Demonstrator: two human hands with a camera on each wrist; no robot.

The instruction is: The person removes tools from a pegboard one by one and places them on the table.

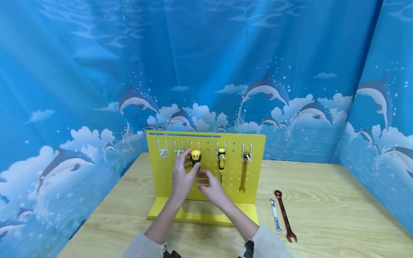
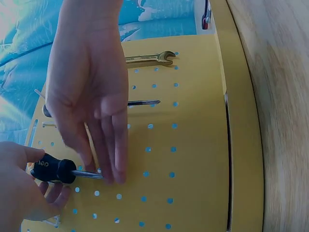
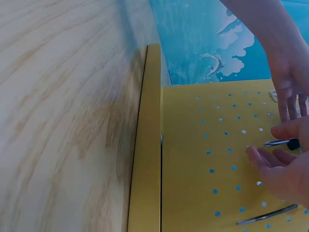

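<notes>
A short screwdriver (image 1: pixel 195 156) with a yellow and black handle is in front of the third hook pair of the yellow pegboard (image 1: pixel 206 195). My left hand (image 1: pixel 183 175) grips its handle between thumb and fingers; the left wrist view shows the dark handle (image 2: pixel 53 168) and the metal shank (image 2: pixel 88 174). Whether the handle touches the hook is hidden. Around the shank, my right hand (image 1: pixel 211 187) has its fingers loosely extended, with the shank (image 3: pixel 277 143) in the gap between thumb and fingers. Just right of it hangs another yellow and black screwdriver (image 1: pixel 221 159).
A brass-coloured wrench (image 1: pixel 243 173) hangs on the board's right hook. Two bare hook pairs, including the left one (image 1: pixel 163 150), sit at the left. On the wooden table (image 1: pixel 322 200) lie a small silver wrench (image 1: pixel 275 216) and a longer red wrench (image 1: pixel 285 216).
</notes>
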